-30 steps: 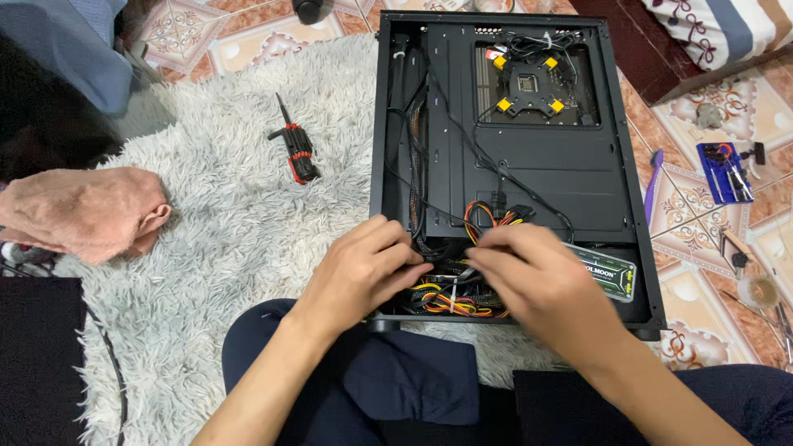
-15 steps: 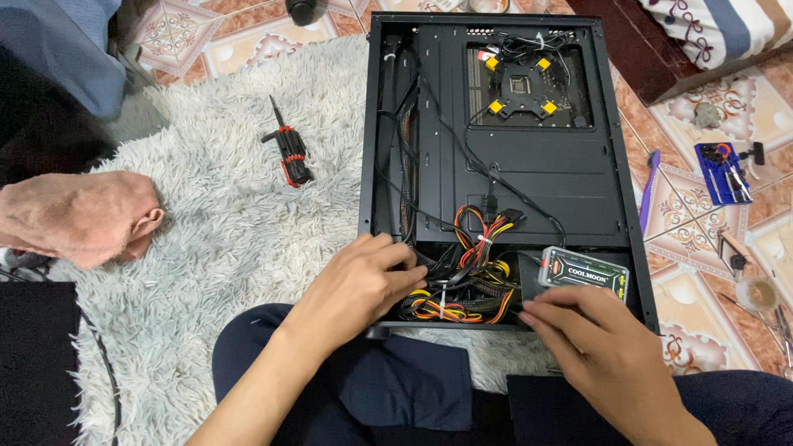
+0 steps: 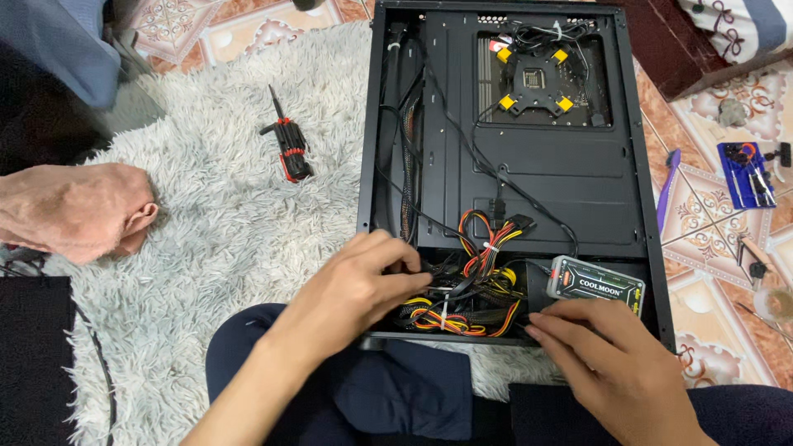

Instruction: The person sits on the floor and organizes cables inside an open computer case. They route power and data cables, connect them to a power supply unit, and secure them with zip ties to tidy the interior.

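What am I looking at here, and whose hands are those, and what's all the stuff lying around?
This is one view from a camera worn on a person's head, looking down at their own two hands. They sit on a shaggy white rug with an open black computer case lying flat in front of them. The left hand reaches into a bundle of coloured cables at the near end of the case. The right hand rests on the case's near edge, just below a small grey box; it holds nothing that I can see. On the rug lies a black and red screwdriver. A blue tool kit sits on the tiled floor at the right.
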